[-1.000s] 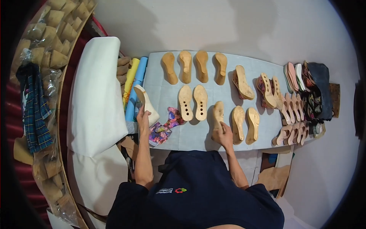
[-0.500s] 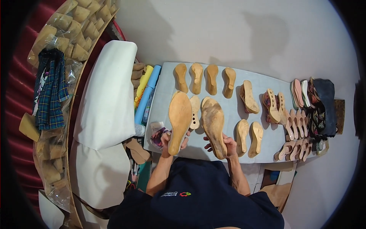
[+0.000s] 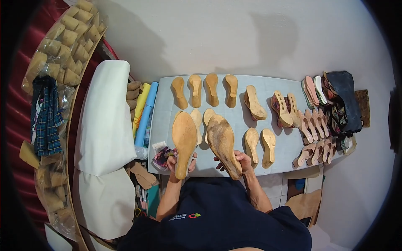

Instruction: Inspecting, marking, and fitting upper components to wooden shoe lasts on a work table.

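My left hand [image 3: 172, 164] grips a pale wooden shoe sole [image 3: 184, 136] by its narrow heel end, the broad toe end pointing away from me. Level with it, my right hand [image 3: 244, 162] is closed round the heel end of a second wooden sole [image 3: 220, 138], marked by dark stains. Both are raised above the grey-covered table [image 3: 163, 100], their flat faces turned up. Partly hidden behind them lie two more light wooden soles, one [image 3: 196, 119] by the left piece and one [image 3: 208, 113] by the right. Another wooden pair [image 3: 251, 144] lies just right of my right hand.
Several wooden heeled soles [image 3: 212, 90] line the table's far edge. Farther right are patterned wooden clogs [image 3: 283, 111], rows of pink heeled pieces [image 3: 307, 125] and dark fabric [image 3: 344, 98]. White sheet material [image 3: 104, 121] and blue and yellow rolls [image 3: 146, 113] stand left.
The whole view has shifted, so the table sits further left. Both hands keep their hold; the stained sole tilts a little more, and the sole behind it shows more.
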`<action>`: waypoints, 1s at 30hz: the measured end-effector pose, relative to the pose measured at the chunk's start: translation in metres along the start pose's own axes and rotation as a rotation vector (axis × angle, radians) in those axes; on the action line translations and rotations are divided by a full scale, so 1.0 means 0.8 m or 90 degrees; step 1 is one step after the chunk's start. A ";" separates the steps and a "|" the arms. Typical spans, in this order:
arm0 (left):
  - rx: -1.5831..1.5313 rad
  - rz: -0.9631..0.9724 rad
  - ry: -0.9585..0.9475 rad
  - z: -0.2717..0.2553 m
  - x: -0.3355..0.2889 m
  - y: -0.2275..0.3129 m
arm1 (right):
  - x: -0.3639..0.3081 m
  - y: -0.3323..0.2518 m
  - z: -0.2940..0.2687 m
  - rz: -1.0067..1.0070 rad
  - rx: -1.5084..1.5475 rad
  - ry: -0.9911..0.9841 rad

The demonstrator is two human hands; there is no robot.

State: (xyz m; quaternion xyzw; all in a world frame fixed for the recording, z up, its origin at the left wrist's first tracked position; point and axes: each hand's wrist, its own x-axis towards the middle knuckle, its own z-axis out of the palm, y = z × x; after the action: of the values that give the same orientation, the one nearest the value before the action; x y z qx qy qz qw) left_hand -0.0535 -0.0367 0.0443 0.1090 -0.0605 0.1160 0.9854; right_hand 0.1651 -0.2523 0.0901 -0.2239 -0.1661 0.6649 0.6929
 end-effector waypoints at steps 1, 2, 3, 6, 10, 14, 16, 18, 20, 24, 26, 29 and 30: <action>-0.022 0.011 0.016 0.003 0.001 -0.005 | -0.001 0.000 0.003 -0.007 -0.010 0.012; -0.043 0.023 0.033 0.011 0.004 -0.009 | -0.001 0.003 0.002 -0.008 -0.009 0.012; -0.042 0.022 0.034 0.017 0.009 -0.009 | -0.001 0.007 0.000 -0.051 -0.023 0.094; 0.043 -0.001 0.082 0.019 0.015 -0.005 | -0.002 -0.009 0.028 -0.080 -0.081 0.203; 0.180 0.066 0.275 -0.007 0.015 -0.012 | -0.003 -0.007 0.026 -0.128 -0.185 0.264; 0.141 0.085 0.258 -0.001 0.032 -0.018 | -0.004 -0.008 0.018 -0.113 -0.189 0.284; 0.047 0.021 0.131 0.006 0.036 -0.019 | -0.002 -0.012 0.019 -0.105 -0.181 0.290; 0.051 0.029 0.192 0.019 0.041 -0.025 | 0.001 -0.014 0.025 -0.109 -0.286 0.314; 0.059 0.006 0.241 0.026 0.045 -0.026 | 0.005 -0.019 0.036 -0.113 -0.351 0.326; 0.252 0.009 0.308 0.044 0.055 -0.028 | 0.010 -0.021 0.035 -0.105 -0.351 0.330; 0.247 0.008 0.317 0.051 0.059 -0.031 | 0.013 -0.020 0.036 -0.110 -0.407 0.355; 0.255 0.010 0.325 0.063 0.063 -0.037 | 0.017 -0.022 0.040 -0.114 -0.424 0.348; 0.262 0.011 0.322 0.069 0.066 -0.039 | 0.018 -0.023 0.042 -0.115 -0.439 0.345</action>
State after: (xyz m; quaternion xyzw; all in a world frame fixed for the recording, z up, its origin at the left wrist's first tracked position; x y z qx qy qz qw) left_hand -0.0001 -0.0679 0.0994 0.2732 0.2102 0.1576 0.9254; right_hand 0.1641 -0.2350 0.1271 -0.5926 -0.2089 0.4249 0.6517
